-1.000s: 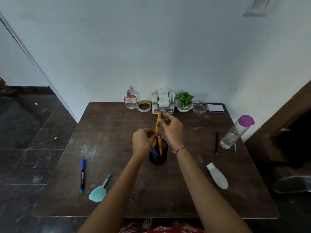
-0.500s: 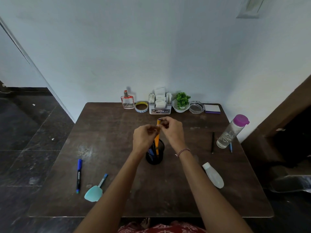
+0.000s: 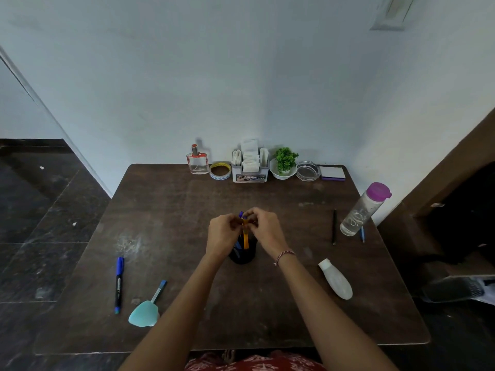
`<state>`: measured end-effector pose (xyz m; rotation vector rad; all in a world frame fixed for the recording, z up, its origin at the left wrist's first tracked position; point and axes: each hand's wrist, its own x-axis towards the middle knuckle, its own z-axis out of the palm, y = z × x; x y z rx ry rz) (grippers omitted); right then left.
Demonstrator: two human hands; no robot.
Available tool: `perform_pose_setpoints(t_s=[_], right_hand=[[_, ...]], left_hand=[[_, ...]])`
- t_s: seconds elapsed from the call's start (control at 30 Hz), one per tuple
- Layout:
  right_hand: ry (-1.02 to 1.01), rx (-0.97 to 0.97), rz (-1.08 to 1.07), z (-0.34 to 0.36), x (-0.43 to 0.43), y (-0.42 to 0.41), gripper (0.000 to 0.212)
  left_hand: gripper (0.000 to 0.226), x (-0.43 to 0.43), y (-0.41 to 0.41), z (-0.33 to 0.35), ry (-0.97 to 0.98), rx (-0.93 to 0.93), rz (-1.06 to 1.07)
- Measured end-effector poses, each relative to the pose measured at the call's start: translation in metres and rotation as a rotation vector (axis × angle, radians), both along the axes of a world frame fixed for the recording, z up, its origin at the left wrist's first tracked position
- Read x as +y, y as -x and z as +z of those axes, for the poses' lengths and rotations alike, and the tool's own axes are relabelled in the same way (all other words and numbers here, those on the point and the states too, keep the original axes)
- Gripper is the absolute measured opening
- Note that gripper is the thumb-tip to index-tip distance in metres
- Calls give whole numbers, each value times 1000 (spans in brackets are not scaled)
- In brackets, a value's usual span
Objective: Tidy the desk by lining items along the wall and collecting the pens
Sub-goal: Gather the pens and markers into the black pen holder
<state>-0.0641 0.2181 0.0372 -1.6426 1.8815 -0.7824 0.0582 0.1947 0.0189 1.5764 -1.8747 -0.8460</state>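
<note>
Hands: left hand [image 3: 223, 231] and right hand [image 3: 263, 228] both pinch one orange pen [image 3: 245, 236] over pen cup [image 3: 242, 254].
Loose pens: four on desk [image 3: 187, 210].
Back edge: six items.

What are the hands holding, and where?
Both hands, left hand and right hand, pinch the orange pen near its top, its lower end in the black cup.

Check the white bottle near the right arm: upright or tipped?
Tipped. The white bottle lies on its side on the table, cap end pointing away toward the wall, nothing touching it.
</note>
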Motion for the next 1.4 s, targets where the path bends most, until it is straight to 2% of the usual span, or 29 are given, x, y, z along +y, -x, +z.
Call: perform_pose_setpoints(t_s=[0.5,0.63,0.73,0.9,1.0,1.13,1.23,1.4], right_hand=[[-26,130,29,-23,-1,-7,29],[-16,86,-7,-27,-3,-9,30],[59,13,-20,-19,-9,-17,23],[214,-89,103,-6,-17,-54,13],[207,-80,243,-9,-16,-84,12],[141,54,416,-30,-13,-123,13],[80,213,537,-47,-11,-144,16],[19,406,698,-70,-11,-172,26]], left_hand=[[19,-1,-8,-18,-61,-16,68],[16,0,-17,-20,-59,3,107],[11,-1,-27,-20,-35,-7,163],[12,4,-57,-20,5,-55,255],[13,8,-86,-25,12,-131,331],[16,15,-127,-31,-20,-321,424],[16,19,-157,-42,-120,-446,436],[12,21,-187,-58,-259,-501,387]])
